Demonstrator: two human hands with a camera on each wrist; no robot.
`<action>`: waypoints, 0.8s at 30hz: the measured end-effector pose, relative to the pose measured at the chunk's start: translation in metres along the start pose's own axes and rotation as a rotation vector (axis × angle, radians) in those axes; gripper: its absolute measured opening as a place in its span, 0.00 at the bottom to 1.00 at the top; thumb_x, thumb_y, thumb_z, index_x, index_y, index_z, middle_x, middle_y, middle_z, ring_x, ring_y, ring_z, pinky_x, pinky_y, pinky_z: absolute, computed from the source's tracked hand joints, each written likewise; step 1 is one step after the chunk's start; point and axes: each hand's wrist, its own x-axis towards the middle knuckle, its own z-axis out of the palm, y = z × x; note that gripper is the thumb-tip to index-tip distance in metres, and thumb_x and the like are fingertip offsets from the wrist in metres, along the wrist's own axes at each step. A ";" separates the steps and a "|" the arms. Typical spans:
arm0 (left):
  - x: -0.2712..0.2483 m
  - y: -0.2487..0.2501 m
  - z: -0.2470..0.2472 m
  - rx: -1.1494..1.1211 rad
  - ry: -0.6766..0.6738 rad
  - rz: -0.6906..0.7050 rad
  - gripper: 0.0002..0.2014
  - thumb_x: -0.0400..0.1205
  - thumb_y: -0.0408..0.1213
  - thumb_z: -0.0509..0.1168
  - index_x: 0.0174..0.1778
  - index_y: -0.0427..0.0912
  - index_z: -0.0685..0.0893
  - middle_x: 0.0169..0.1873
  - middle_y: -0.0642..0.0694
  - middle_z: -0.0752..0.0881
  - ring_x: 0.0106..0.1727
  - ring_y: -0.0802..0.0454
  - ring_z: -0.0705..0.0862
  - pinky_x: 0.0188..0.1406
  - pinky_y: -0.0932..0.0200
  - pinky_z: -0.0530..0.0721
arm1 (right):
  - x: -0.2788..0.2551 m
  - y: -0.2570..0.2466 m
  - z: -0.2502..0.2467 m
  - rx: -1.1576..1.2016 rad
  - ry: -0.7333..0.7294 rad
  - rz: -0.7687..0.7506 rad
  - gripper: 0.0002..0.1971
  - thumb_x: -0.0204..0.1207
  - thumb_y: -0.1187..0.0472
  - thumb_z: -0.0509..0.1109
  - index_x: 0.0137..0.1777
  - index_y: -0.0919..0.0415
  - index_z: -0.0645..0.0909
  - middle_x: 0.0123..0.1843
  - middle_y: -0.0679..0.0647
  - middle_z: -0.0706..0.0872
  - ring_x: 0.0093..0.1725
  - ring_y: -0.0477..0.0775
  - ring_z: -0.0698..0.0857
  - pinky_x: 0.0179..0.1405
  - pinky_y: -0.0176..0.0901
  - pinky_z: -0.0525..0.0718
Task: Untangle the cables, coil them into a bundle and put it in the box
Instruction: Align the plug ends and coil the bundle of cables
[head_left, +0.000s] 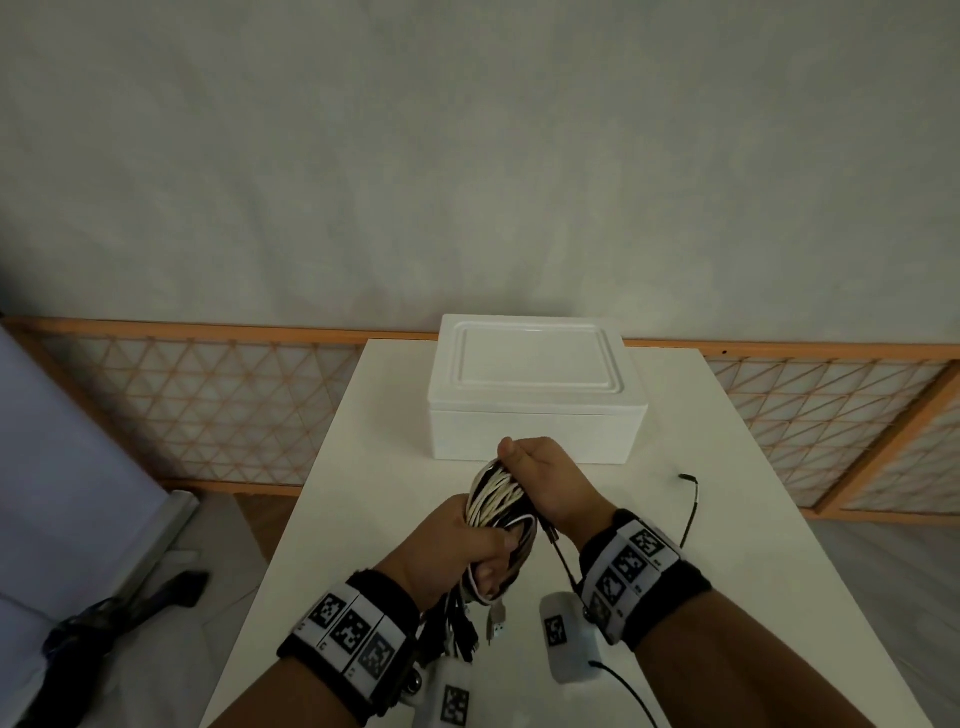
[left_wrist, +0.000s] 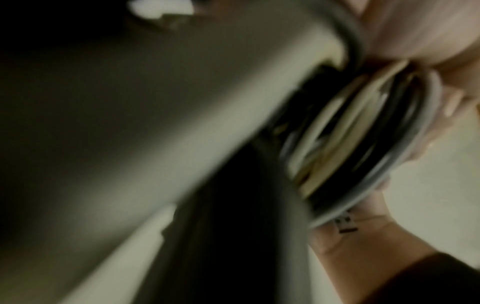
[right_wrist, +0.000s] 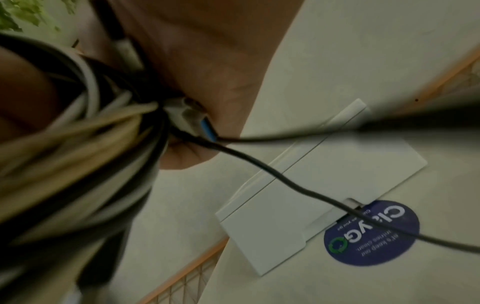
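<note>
Above the table's near middle, both hands hold the coil clear of the surface; left hand has its fingers curled round the lower loops, thumb across the front; right hand clamps the upper arc, thumb on top; coil = mixed cream, white and black cables, many turns, light, soft, springy by the look; loops likely to splay if either grip slackens; best hold judged across all turns at once, not one strand. Plug ends dangle below the left hand; one black cable trails loose from the right hand toward the table's right edge, not yet wound in; could snag. Box sits at the far edge of the table, lid on; needs opening before the coil goes in.
</note>
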 end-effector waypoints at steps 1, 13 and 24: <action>0.000 0.001 -0.001 0.006 0.007 0.003 0.09 0.66 0.37 0.70 0.26 0.40 0.77 0.15 0.45 0.72 0.16 0.52 0.70 0.23 0.62 0.73 | 0.000 0.002 0.001 0.025 0.006 -0.009 0.27 0.77 0.41 0.62 0.29 0.64 0.73 0.28 0.54 0.75 0.31 0.49 0.74 0.34 0.39 0.74; 0.001 0.014 -0.022 -0.023 0.212 0.063 0.12 0.72 0.33 0.65 0.23 0.38 0.75 0.15 0.42 0.70 0.17 0.50 0.69 0.22 0.62 0.72 | -0.008 0.027 0.013 0.051 0.050 -0.104 0.06 0.82 0.52 0.62 0.57 0.44 0.77 0.49 0.43 0.86 0.50 0.40 0.85 0.53 0.36 0.82; 0.000 0.014 -0.042 -0.012 0.279 0.082 0.15 0.71 0.33 0.66 0.19 0.40 0.74 0.14 0.43 0.70 0.16 0.50 0.69 0.22 0.61 0.71 | -0.021 0.056 0.007 -0.272 -0.060 0.107 0.09 0.83 0.55 0.61 0.40 0.44 0.74 0.34 0.45 0.80 0.33 0.41 0.78 0.39 0.34 0.78</action>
